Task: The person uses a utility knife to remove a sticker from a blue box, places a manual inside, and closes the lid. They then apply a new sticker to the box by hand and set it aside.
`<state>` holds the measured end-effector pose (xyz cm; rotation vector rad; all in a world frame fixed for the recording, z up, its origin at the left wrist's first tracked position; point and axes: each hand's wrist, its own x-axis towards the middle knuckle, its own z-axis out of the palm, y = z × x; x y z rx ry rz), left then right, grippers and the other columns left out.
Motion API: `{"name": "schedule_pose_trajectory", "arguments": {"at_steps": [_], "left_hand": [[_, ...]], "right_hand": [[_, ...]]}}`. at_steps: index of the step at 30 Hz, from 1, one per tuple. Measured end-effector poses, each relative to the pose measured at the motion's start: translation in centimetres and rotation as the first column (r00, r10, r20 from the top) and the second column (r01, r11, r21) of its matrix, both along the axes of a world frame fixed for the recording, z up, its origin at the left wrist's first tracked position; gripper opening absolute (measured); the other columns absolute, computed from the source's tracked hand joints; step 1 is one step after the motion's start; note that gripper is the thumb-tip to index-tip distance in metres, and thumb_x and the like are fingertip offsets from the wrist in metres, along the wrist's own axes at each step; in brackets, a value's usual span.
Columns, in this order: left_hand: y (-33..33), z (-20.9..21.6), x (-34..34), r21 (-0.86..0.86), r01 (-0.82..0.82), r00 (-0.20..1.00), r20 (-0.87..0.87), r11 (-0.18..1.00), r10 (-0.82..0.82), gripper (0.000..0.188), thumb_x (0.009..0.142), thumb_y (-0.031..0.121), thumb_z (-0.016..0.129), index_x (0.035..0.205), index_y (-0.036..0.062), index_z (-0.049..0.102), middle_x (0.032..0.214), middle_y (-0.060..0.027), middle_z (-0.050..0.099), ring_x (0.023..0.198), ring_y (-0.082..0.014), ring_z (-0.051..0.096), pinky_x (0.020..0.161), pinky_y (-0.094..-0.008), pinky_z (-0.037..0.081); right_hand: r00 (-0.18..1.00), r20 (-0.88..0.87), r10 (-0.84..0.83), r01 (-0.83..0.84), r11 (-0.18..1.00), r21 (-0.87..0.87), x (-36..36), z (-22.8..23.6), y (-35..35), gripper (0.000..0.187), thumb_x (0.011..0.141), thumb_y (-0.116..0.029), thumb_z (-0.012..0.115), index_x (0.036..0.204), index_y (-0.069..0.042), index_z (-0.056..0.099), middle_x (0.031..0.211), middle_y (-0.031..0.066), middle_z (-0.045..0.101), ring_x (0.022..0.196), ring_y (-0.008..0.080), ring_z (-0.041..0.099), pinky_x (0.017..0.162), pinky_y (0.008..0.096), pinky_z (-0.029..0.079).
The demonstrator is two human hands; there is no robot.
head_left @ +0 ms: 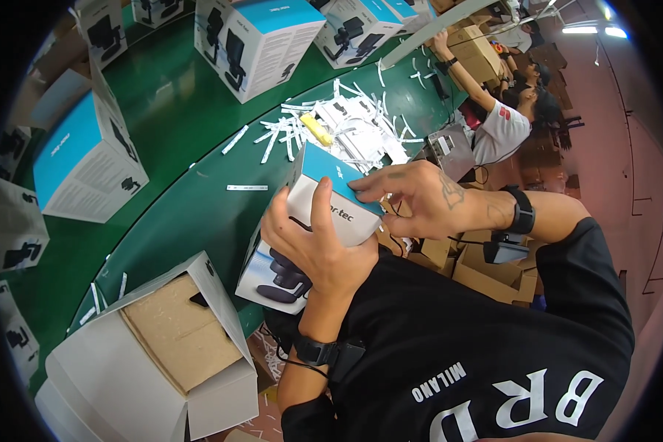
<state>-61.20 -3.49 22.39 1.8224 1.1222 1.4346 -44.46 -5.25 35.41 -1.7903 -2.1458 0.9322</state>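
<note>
A white carton with a blue top [323, 177] is in front of my chest, tilted. My left hand [324, 247] supports it from the near side, with the fingers spread up over its white face and the thumb raised along it. The bent fingers of my right hand [420, 195] press on the blue top near its right edge, with the thumb tucked at the corner. Whether a small strip is pinched there is hidden. Just below the hands, another white carton face with a dark chair picture [272, 272] shows; I cannot tell if it is a separate box.
Loose white paper strips and labels [361, 125], with a yellow object [316, 130] among them, lie on the green table [221, 166]. An opened carton [188, 335] with brown cardboard inside stands at lower left. Blue-topped cartons [254, 44] ride beyond. A co-worker [501, 132] handles a brown box at right.
</note>
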Motion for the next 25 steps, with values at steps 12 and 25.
{"name": "schedule_pose_trajectory", "arguments": {"at_steps": [12, 25], "left_hand": [[0.6, -2.6, 0.7, 0.032, -0.015, 0.933, 0.361, 0.999, 0.003, 0.096, 0.062, 0.019, 0.092, 0.144, 0.0066, 0.043, 0.143, -0.0261, 0.035, 0.127, -0.0424, 0.041, 0.101, -0.0545, 0.042], [-0.5, -1.0, -1.5, -0.057, -0.033, 0.987, 0.158, 0.998, 0.042, 0.109, 0.067, 0.015, 0.09, 0.158, 0.0073, 0.031, 0.145, -0.0261, 0.03, 0.137, -0.0413, 0.037, 0.11, -0.0527, 0.042]], "right_hand": [[0.917, 0.37, 0.148, -0.232, 0.953, 0.193, -3.4, 2.1, 0.5, 0.031, 0.073, -0.015, 0.079, 0.103, -0.009, 0.078, 0.122, 0.0089, 0.075, 0.081, 0.0261, 0.077, 0.065, 0.0363, 0.062], [0.92, 0.288, 0.265, -0.381, 0.774, 0.506, -1.3, -1.2, -0.9, 0.05, 0.076, -0.012, 0.081, 0.126, -0.012, 0.074, 0.133, 0.0163, 0.07, 0.113, 0.0322, 0.073, 0.083, 0.0346, 0.065]]}}
